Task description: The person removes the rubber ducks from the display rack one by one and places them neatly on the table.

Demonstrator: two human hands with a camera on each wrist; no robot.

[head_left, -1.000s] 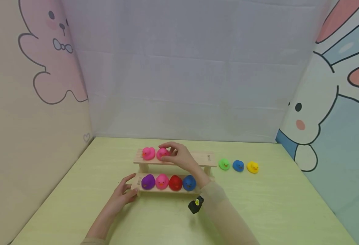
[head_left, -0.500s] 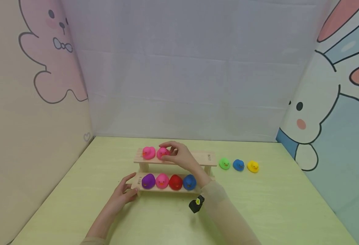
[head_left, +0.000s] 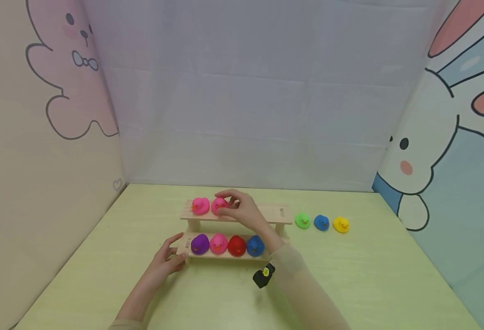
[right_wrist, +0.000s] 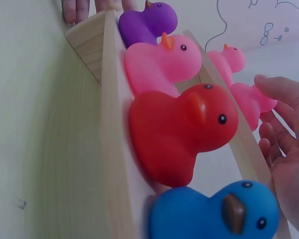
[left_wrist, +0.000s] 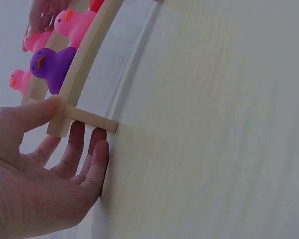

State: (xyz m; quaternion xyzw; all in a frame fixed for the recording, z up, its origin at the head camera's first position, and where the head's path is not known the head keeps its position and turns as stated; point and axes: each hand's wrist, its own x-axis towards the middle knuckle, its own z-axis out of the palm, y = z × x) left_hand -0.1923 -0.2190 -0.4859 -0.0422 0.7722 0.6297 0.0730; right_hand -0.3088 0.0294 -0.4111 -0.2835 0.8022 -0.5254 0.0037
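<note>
A two-tier wooden rack (head_left: 266, 213) stands on the table, bearing several rubber ducks. My right hand (head_left: 243, 211) pinches a pink rubber duck (head_left: 218, 206) on the upper tier, thumb in front and fingers behind. Left of it sits another pink duck (head_left: 201, 206). At the lower tier's left end, my left hand (head_left: 165, 263) grips the rack, its thumb on the board and fingers by the leg in the left wrist view. Along that tier are a purple duck (head_left: 199, 244), a pink duck (right_wrist: 159, 64), a red duck (right_wrist: 182, 132) and a blue duck (head_left: 255, 246).
Right of the rack, a green duck (head_left: 302, 221), a blue duck (head_left: 321, 222) and a yellow duck (head_left: 341, 224) stand in a row on the pale table (head_left: 374, 266). A white cloth backdrop (head_left: 250, 101) hangs behind. A black device (head_left: 263, 275) sits at my right wrist.
</note>
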